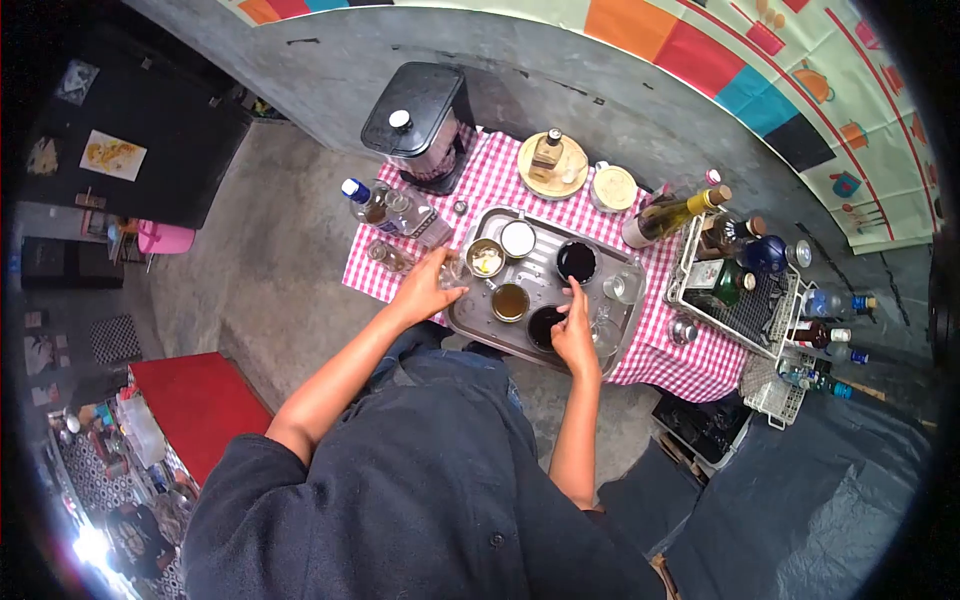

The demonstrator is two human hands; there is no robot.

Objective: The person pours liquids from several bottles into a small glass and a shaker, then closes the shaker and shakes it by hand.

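Note:
My left hand (424, 289) is curled around a clear glass (454, 268) at the left edge of a metal tray (630, 322). Beside that glass stand a cup with pale pieces in it (486, 259) and a mug of white contents (518, 238). A glass cup of brown liquid (510, 301) sits nearer to me. My right hand (574, 335) is over the tray's right half, index finger extended and thumb apart. Its fingertip reaches the near rim of a bowl of dark liquid (576, 262). A second dark-filled cup (544, 327) is partly hidden beside this hand.
Clear glasses (620, 288) stand at the tray's right. Bottles (385, 205) and a black-lidded dispenser (425, 135) are at left on the checkered cloth (495, 160). Behind are a wooden board (570, 182) and a lidded jar (613, 188). A wire basket (735, 315) of bottles is right.

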